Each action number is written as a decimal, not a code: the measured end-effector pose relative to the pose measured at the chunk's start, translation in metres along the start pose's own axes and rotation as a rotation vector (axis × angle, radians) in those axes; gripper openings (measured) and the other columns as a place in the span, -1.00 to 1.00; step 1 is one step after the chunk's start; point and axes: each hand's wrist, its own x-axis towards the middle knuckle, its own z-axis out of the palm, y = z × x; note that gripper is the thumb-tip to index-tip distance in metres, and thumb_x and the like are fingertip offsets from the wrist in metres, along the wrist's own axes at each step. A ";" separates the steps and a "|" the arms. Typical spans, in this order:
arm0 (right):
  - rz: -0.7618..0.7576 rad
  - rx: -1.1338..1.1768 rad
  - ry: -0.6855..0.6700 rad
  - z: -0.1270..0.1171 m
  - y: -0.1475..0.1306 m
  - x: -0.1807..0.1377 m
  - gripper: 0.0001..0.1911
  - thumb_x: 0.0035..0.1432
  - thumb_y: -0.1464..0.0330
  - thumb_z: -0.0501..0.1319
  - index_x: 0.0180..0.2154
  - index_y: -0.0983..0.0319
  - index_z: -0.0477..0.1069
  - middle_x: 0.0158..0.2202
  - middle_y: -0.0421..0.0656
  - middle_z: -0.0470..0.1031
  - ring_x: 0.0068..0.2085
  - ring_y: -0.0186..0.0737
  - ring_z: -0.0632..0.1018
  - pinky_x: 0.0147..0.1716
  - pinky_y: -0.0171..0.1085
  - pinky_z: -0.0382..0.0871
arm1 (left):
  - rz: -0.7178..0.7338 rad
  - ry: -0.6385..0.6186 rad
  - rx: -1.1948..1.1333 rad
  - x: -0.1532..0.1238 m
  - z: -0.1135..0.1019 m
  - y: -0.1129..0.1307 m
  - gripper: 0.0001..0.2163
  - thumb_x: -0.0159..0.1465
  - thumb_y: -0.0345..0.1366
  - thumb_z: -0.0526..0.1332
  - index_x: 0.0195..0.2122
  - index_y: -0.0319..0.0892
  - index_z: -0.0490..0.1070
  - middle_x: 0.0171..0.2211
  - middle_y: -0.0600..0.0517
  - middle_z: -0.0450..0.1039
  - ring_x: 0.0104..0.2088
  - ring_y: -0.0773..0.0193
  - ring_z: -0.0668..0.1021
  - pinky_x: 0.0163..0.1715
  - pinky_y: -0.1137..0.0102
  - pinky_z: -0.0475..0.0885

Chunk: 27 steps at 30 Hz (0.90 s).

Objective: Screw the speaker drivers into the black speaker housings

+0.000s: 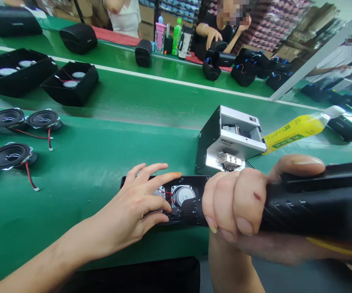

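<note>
My right hand (235,203) is wrapped round a black electric screwdriver (319,199), which lies almost level with its nose pointing left. The nose is over the lower edge of a black speaker panel (199,185) lying on the green table. A round speaker driver (184,196) with a silver magnet faces up in the panel, and a second one is partly covered by my fingers. Red wires run between them. My left hand (139,199) rests over the panel's left part with its fingers spread. Its thumb and forefinger are close to the screwdriver's tip, where a screw cannot be made out.
A screw feeder (234,140) stands behind the panel, beside a yellow bottle (298,130). Loose speaker drivers (9,154) with red leads lie at left. Black speaker housings (72,83) stand beyond them. Across the table sit a person (214,34) and several drink bottles (160,38).
</note>
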 end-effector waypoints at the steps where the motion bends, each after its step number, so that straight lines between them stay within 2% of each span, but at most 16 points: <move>1: 0.014 -0.001 0.002 0.001 0.001 0.000 -0.73 0.43 0.09 0.34 0.07 -0.01 0.53 -0.60 -0.44 0.42 -0.78 -0.40 0.37 -0.72 -0.43 0.50 | 0.003 -0.009 0.007 0.000 -0.001 0.000 -0.86 0.48 -0.21 0.22 -0.11 0.13 0.59 0.48 0.16 0.24 0.52 -0.09 0.16 0.40 -0.38 0.11; 7: 0.077 -0.079 -0.019 -0.001 0.000 -0.006 -0.76 0.48 0.09 0.27 0.05 0.00 0.56 -0.58 -0.35 0.49 -0.70 -0.31 0.44 -0.70 -0.34 0.50 | 0.028 -0.009 0.061 -0.011 -0.011 -0.006 -0.75 0.46 -0.02 0.23 0.11 0.15 0.47 0.53 0.12 0.12 0.53 -0.06 0.13 0.40 -0.32 0.19; 11: 0.023 -0.106 0.023 -0.003 0.006 -0.013 -0.76 0.46 0.10 0.29 0.04 0.03 0.57 -0.57 -0.36 0.47 -0.73 -0.32 0.39 -0.76 -0.35 0.43 | 0.005 0.020 0.141 -0.020 -0.012 -0.017 -0.82 0.51 -0.16 0.14 0.03 0.13 0.51 0.49 0.10 0.23 0.46 -0.08 0.28 0.31 -0.27 0.32; 13: 0.012 -0.113 0.044 -0.003 0.011 -0.016 -0.70 0.42 0.06 0.33 0.07 0.03 0.57 -0.56 -0.36 0.47 -0.74 -0.32 0.38 -0.75 -0.33 0.43 | -0.013 0.033 0.151 -0.022 -0.010 -0.024 -0.79 0.52 -0.24 0.10 -0.01 0.11 0.54 0.46 0.07 0.29 0.41 -0.10 0.36 0.24 -0.20 0.40; 16: 0.048 -0.120 0.051 -0.003 0.016 -0.019 -0.68 0.38 0.06 0.37 0.06 0.04 0.58 -0.54 -0.33 0.48 -0.72 -0.29 0.42 -0.74 -0.29 0.46 | -0.057 0.017 0.082 -0.022 -0.007 -0.029 -0.78 0.52 -0.20 0.11 0.03 0.14 0.54 0.45 0.10 0.30 0.38 -0.04 0.41 0.23 -0.08 0.46; 21: 0.040 -0.117 0.074 0.001 0.024 -0.020 -0.69 0.46 0.06 0.27 0.05 0.09 0.57 -0.56 -0.33 0.44 -0.73 -0.32 0.39 -0.77 -0.33 0.40 | -0.094 0.002 -0.001 -0.020 -0.006 -0.030 -0.81 0.52 -0.15 0.14 0.03 0.15 0.53 0.43 0.13 0.32 0.33 0.06 0.45 0.21 0.03 0.49; 27: 0.038 -0.128 0.070 0.002 0.026 -0.022 -0.67 0.36 0.13 0.41 0.07 0.08 0.55 -0.53 -0.36 0.43 -0.70 -0.36 0.37 -0.73 -0.34 0.39 | -0.106 0.001 -0.042 -0.017 -0.006 -0.029 -0.86 0.50 -0.18 0.18 -0.02 0.13 0.53 0.43 0.15 0.32 0.31 0.08 0.46 0.20 0.02 0.48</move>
